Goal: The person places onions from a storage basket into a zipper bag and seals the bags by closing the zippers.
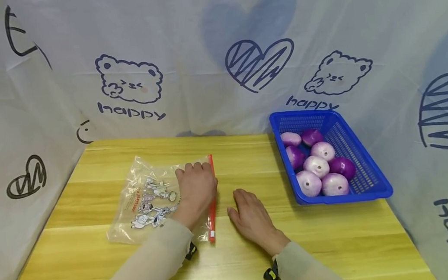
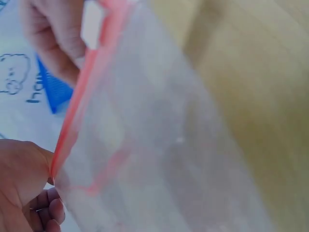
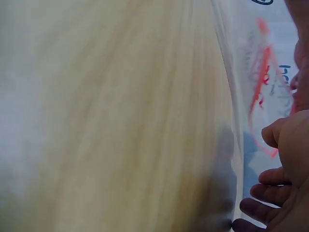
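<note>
A clear zip bag (image 1: 125, 216) with cartoon figures lies on the table, its red zip edge (image 1: 212, 214) facing right. My left hand (image 1: 197, 189) grips the bag beside that edge, fingers curled over it. In the left wrist view, the thumb side of this hand meets the red strip, and a white slider (image 2: 92, 24) sits at the strip's upper end, close to fingers of the other hand. My right hand (image 1: 255, 222) is low over the table to the right of the bag, fingers loosely extended and holding nothing.
A blue plastic basket (image 1: 345, 198) stands at the back right, with several peeled purple-and-white onions (image 1: 317, 167) inside. The yellow wood-grain table (image 1: 240, 156) is bordered by white cloth (image 1: 185, 38) printed with bears and hearts.
</note>
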`<action>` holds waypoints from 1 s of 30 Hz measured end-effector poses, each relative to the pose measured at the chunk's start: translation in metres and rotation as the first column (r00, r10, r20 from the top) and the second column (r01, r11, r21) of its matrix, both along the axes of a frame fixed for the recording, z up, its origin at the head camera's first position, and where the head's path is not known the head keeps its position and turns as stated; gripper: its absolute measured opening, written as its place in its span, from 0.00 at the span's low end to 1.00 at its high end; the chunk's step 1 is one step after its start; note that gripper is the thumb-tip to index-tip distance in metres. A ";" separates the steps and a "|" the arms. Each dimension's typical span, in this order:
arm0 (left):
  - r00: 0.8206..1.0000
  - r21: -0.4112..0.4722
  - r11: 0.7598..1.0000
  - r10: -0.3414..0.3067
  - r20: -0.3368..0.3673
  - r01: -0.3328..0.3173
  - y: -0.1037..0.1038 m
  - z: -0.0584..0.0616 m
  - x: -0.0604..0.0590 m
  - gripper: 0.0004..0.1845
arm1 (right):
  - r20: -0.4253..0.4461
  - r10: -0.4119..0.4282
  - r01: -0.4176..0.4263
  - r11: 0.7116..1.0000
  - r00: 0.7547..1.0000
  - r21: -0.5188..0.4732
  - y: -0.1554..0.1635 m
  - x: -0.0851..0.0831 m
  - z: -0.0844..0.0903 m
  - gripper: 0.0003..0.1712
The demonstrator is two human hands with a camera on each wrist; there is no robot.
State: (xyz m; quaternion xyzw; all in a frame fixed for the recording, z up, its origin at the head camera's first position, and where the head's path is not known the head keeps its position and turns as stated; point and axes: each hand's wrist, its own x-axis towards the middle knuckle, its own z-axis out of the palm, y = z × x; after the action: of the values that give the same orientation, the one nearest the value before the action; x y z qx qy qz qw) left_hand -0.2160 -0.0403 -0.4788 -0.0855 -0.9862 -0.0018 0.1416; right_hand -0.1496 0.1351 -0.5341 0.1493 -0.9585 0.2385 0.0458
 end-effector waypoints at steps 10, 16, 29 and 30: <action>0.977 0.099 0.994 -0.025 -0.211 0.047 -0.011 0.033 0.013 0.11 | -0.088 -0.104 0.096 0.992 0.991 -0.081 -0.024 -0.007 0.022 0.28; 0.954 0.075 0.992 -0.076 -0.291 0.102 -0.002 0.050 0.024 0.10 | -0.220 -0.187 0.162 0.978 0.957 -0.129 -0.040 -0.016 0.040 0.12; 0.905 0.011 0.997 -0.068 -0.419 0.080 -0.019 0.083 0.027 0.13 | -0.630 -0.080 0.171 0.981 0.772 0.086 -0.030 -0.025 0.043 0.10; 0.897 0.012 0.998 -0.046 -0.439 0.057 -0.021 0.085 0.024 0.14 | -0.623 -0.075 0.176 0.979 0.779 0.103 -0.028 -0.024 0.043 0.10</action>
State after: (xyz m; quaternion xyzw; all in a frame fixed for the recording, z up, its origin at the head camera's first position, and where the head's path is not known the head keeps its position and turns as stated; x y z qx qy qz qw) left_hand -0.1915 -0.0617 -0.3938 -0.1081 -0.9264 0.0014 0.3608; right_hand -0.1732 0.1069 -0.4910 0.1576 -0.9145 0.0978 0.3595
